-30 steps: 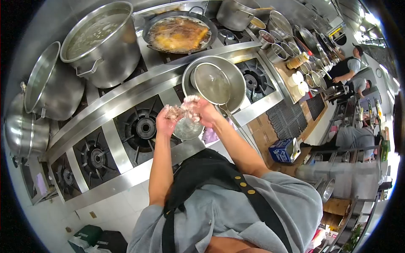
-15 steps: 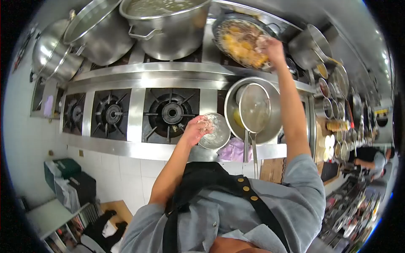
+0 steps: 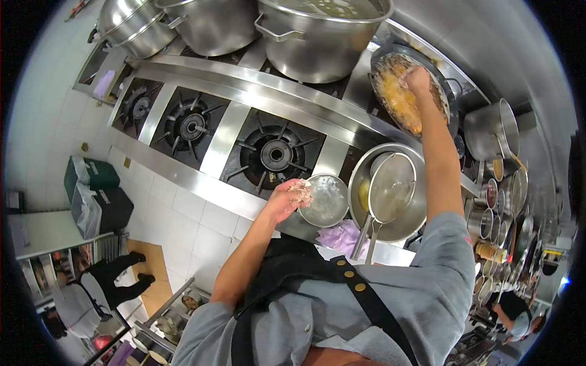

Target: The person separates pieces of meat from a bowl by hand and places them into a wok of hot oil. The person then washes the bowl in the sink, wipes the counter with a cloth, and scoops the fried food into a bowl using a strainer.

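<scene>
My right hand [image 3: 417,80] is over the wok [image 3: 455,107] of bubbling oil, its fingers close to the golden food [image 3: 397,91] frying there; what those fingers hold is hidden. Pinkish floury pieces [image 3: 300,194] are gripped in my left hand [image 3: 284,201], at the left rim of a small metal bowl [image 3: 323,201] with whitish residue. Beside that bowl stands a large metal bowl [image 3: 415,229] with a strainer [image 3: 392,186] lying across it and something yellow [image 3: 364,194] inside.
Large pots [image 3: 314,46] line the back of the stove. Black burners [image 3: 276,155] lie at the left. A purple cloth [image 3: 343,238] is at the front edge. Another pot [image 3: 491,131] stands right of the wok. One person [image 3: 88,299] is at lower left, another [image 3: 516,314] at lower right.
From both hands together above the small bowl, my right hand has gone up and right to the wok. My left hand stays by the bowl with floury pieces. The view has turned.
</scene>
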A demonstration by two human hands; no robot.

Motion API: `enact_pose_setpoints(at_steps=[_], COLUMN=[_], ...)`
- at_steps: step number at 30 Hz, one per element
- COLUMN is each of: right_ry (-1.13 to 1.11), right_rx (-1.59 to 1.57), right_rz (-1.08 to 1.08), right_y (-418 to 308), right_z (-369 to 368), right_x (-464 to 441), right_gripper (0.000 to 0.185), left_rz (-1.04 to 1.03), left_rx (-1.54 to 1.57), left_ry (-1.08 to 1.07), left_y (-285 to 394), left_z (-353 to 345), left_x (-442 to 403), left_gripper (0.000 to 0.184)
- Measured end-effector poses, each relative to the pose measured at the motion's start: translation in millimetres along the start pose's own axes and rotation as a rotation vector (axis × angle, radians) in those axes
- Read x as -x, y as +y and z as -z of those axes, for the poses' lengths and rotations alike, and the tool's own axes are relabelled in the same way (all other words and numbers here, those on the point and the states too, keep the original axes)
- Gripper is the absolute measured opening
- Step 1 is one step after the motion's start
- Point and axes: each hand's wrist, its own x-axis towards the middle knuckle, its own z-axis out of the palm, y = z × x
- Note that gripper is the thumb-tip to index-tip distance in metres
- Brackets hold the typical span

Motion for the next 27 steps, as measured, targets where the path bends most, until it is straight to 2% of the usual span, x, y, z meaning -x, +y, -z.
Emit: enact_pose_setpoints(at_steps=[1, 4, 5, 8, 11, 12, 14, 15, 16, 17, 18, 19, 20, 21, 23, 26, 27], right_ry=[-0.043, 0.188, 0.204, 0.11, 0.157, 0.114, -0.021, -0.103, -0.109, -0.183, -0.227, -0.363, -0.357, -0.284, -0.243, -0.266, -0.223], right_rx=[-0.001, 0.087, 0.135, -0.008, 0.139, 0.009, -0.19, -0.261, -0.223, -0.301, -0.246, -0.414, -0.24, -0.266, -0.18, -0.4, -0.446], right_rz=[0.024, 0.063, 0.102, 0.106, 0.178, 0.153, 0.221, 0.319, 0.432, 0.423, 0.518, 0.505, 0.491, 0.572, 0.454, 0.093, 0.053], right_y=[0.2, 5.2, 29.5, 13.8, 15.7, 12.7, -19.7, -48.5, -67.6, -91.0, -97.7, -101.0, -125.9, -124.1, -136.2, -118.6, -97.5], right_z=[0.9, -13.8, -33.6, -9.1, 17.9, 30.7, 65.2, 81.6, 84.3, 82.4, 72.6, 55.3, 59.8, 37.6, 25.9, 17.6, 1.8], right_x=[-1.1, -6.4, -28.1, -12.3, -12.3, -2.4, 49.4, 96.8, 141.7, 195.1, 234.5, 270.3, 312.8, 339.3, 372.5, 391.5, 395.0], right_gripper=[0.019, 0.018, 0.022, 0.021, 0.026, 0.024, 0.022, 0.022, 0.02, 0.013, 0.014, 0.016, 0.019, 0.023, 0.023, 0.023, 0.019], left_rz=[-0.005, -0.018, -0.02, 0.011, 0.012, 0.004, 0.01, 0.043, 0.077, 0.111, 0.139, 0.177, 0.207, 0.234, 0.288, 0.285, 0.268], left_rx=[0.006, 0.03, 0.045, 0.061, 0.163, 0.211, 0.263, 0.294, 0.325, 0.358, 0.38, 0.406, 0.433, 0.422, 0.394, 0.116, 0.025], left_ry=[-0.011, -0.041, -0.042, -0.061, -0.148, -0.182, -0.342, -0.357, -0.379, -0.408, -0.442, -0.455, -0.467, -0.518, -0.603, -0.592, -0.629], left_y=[-0.7, -1.1, -1.4, 1.2, 3.3, 5.6, 5.0, 5.7, 6.3, 5.5, 3.3, -0.2, -3.6, -9.3, -25.5, 0.3, -6.2], left_z=[1.9, 5.4, 4.4, 1.5, -12.9, -17.3, -20.2, -23.6, -29.2, -35.2, -40.3, -44.8, -49.5, -47.7, -34.3, -50.6, -35.3], left_x=[2.0, 5.7, 6.5, 4.7, -4.6, -9.6, -27.0, -32.4, -37.8, -43.4, -47.7, -49.5, -51.7, -59.3, -71.4, -41.9, -52.5], left_gripper=[0.03, 0.035, 0.035, 0.038, 0.043, 0.044, 0.048, 0.047, 0.046, 0.045, 0.042, 0.04, 0.038, 0.036, 0.033, 0.029, 0.032])
